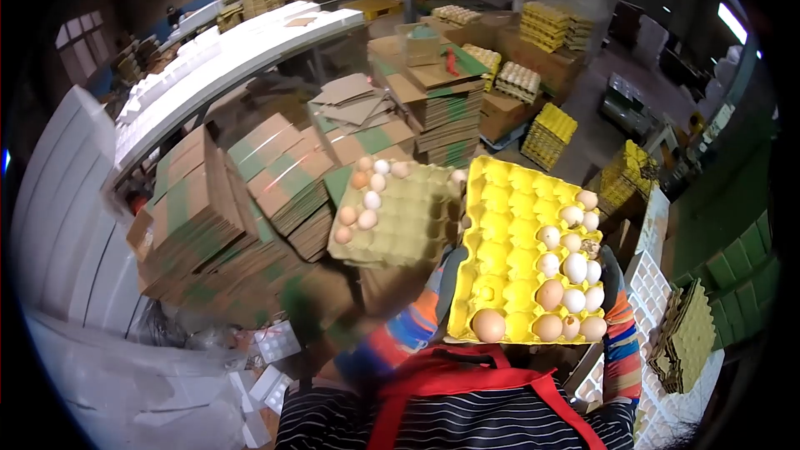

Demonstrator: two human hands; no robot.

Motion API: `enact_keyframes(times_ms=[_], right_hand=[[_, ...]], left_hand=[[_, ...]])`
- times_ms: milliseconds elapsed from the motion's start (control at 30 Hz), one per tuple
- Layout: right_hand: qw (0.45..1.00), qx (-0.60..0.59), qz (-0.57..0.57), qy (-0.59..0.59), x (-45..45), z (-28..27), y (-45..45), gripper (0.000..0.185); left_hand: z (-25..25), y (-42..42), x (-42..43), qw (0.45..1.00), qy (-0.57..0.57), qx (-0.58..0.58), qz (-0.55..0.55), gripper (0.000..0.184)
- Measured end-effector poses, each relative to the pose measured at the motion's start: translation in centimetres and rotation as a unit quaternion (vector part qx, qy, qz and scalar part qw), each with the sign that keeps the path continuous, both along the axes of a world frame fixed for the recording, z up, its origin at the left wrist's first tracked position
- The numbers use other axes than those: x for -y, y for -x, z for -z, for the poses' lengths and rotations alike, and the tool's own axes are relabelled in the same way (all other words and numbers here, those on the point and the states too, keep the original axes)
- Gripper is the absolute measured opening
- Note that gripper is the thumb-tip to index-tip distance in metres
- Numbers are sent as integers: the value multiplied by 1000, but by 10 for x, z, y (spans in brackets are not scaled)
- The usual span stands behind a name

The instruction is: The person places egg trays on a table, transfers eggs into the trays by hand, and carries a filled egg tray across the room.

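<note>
Before my chest is a yellow egg tray (pixel 502 237), with several brown and white eggs (pixel 575 267) along its right side and a single brown egg (pixel 488 326) in its lower left corner. My left hand (pixel 452 282), in a dark glove, grips the tray's left edge. At the opposite edge, my right hand (pixel 613 277) holds on too, its fingers mostly hidden by the tray. Just beyond to the left lies a grey-green pulp egg tray (pixel 417 215), with several eggs (pixel 367 198) toward its left side.
Stacks of flattened cardboard boxes (pixel 196 204) fill the left and middle. A long white-topped counter (pixel 242 50) runs behind them. Yellow tray stacks (pixel 548 135) stand on the floor to the right. Pulp trays (pixel 687 337) are piled at the lower right, beside white plastic trays (pixel 648 283).
</note>
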State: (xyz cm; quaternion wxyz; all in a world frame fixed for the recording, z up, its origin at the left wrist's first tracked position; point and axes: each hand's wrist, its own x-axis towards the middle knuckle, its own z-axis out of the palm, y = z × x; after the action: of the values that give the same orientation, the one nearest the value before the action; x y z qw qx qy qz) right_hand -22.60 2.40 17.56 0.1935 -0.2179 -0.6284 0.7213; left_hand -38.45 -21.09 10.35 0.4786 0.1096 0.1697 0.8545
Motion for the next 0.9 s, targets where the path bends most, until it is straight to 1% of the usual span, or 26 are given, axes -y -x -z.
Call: enact_keyframes(times_ms=[33, 100, 133, 167, 200, 233, 267, 300, 333, 367, 433, 500, 567, 633, 667, 700, 767, 800, 833, 867, 900], right_hand=[[997, 15, 11, 70, -9, -2, 3, 34], [996, 19, -2, -85, -51, 20, 3, 33], [998, 25, -28, -47, -80, 32, 5, 35], [998, 33, -53, -9, -109, 45, 6, 42], [997, 78, -25, -18, -112, 28, 15, 40], [996, 85, -3, 24, -109, 6, 30, 34], [992, 92, 9, 83, -125, 4, 40, 32], [985, 98, 25, 141, -141, 2, 50, 31], [980, 99, 21, 171, -171, 15, 50, 31], [984, 114, 18, 138, -189, 12, 58, 32], [985, 124, -12, 116, -243, 26, 67, 40], [989, 130, -29, 69, -290, 43, 74, 50], [992, 126, -27, 2, -327, 64, 79, 40], [991, 119, -9, -52, -360, 89, 84, 33], [986, 86, -23, -139, -385, 131, 79, 30], [995, 78, -5, -63, -391, 133, 84, 30], [991, 94, 6, -93, -403, 153, 90, 31], [989, 101, 9, -111, -409, 161, 93, 31], [956, 66, -16, -286, -412, 166, 96, 28], [979, 72, -17, -191, -418, 180, 100, 28], [977, 65, -17, -203, -423, 189, 103, 29]], left_hand=[[31, 2, -13, 995, 27, -88, -47, 39], [25, 1, -33, 1000, 15, -4, -20, 42], [18, 3, -46, 999, 11, 38, -6, 44], [10, 6, -62, 974, -189, 84, 94, 46], [15, 10, -82, 974, -176, 103, 97, 47], [19, 14, -102, 974, -163, 121, 99, 49], [50, 22, -116, 993, -8, 110, 38, 50], [49, 29, -134, 993, 8, 109, 47, 50], [44, 27, -152, 992, 24, 111, 54, 49], [37, 28, -178, 997, 21, 53, 42, 50], [12, 36, -227, 998, 20, -65, 16, 50], [22, 55, -271, 994, 64, -84, -16, 49], [104, 89, -297, 986, 157, -5, -47, 48], [166, 112, -309, 968, 209, -95, -104, 46], [180, 117, -315, 953, 234, -139, -131, 45], [135, 113, -331, 971, 193, -109, -91, 43], [169, 129, -342, 967, 217, -104, -87, 43], [177, 135, -348, 964, 227, -102, -90, 43], [185, 138, -351, 963, 244, -83, -78, 43], [187, 140, -356, 961, 261, -62, -65, 44], [189, 140, -362, 959, 276, -40, -53, 44]])
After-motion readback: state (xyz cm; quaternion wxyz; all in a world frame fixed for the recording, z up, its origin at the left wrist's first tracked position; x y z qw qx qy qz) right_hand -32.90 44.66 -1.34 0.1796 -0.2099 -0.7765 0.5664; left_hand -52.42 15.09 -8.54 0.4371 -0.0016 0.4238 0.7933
